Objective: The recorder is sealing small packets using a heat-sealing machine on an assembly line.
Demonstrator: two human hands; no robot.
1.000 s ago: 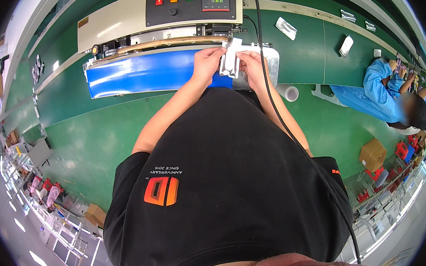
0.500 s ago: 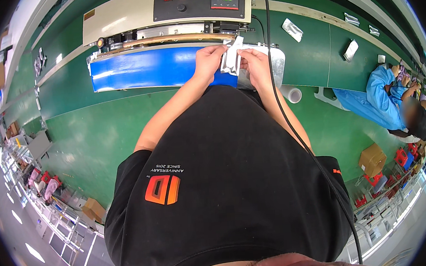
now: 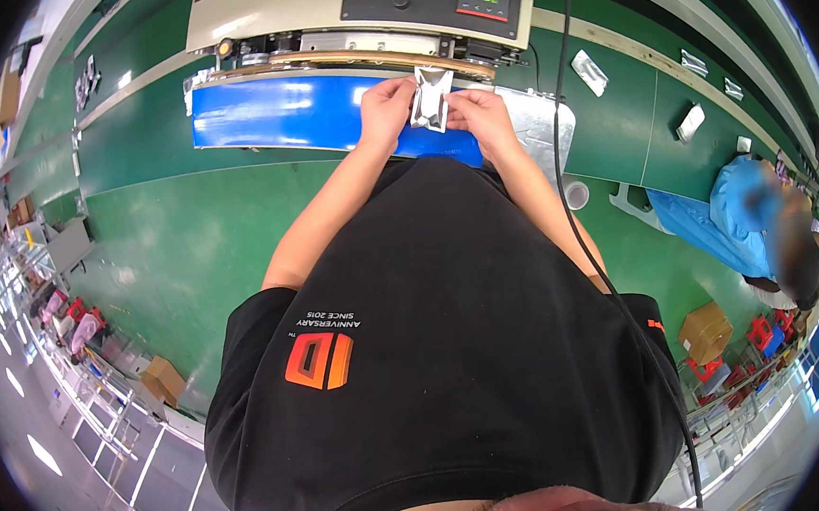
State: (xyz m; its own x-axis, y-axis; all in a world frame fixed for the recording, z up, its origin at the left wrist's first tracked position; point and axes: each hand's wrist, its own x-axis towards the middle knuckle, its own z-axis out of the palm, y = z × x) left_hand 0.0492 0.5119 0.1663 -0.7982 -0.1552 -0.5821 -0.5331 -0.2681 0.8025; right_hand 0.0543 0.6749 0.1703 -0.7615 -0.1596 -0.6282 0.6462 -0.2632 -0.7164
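A silver foil pouch (image 3: 431, 100) is held upright between my hands, its top edge at the sealing slot of a band sealer (image 3: 264, 14). My left hand (image 3: 385, 117) pinches its left edge with the fingertips. On the opposite edge, my right hand (image 3: 483, 117) grips lower down with thumb and fingers. Beneath both hands runs the blue conveyor belt (image 3: 266, 112) of the sealer. Whether the pouch's top is inside the slot I cannot tell.
Several foil pouches lie on the green table to the right, one (image 3: 590, 73) nearest the sealer. A black cable (image 3: 567, 168) hangs down past my right arm. A metal plate (image 3: 538, 118) adjoins the belt. At far right sits a person in blue (image 3: 738, 199).
Both hands have carried the pouch left along the belt, away from the sealer's right end. The pouch now looks flatter and more squarely spread. The view has shifted slightly too.
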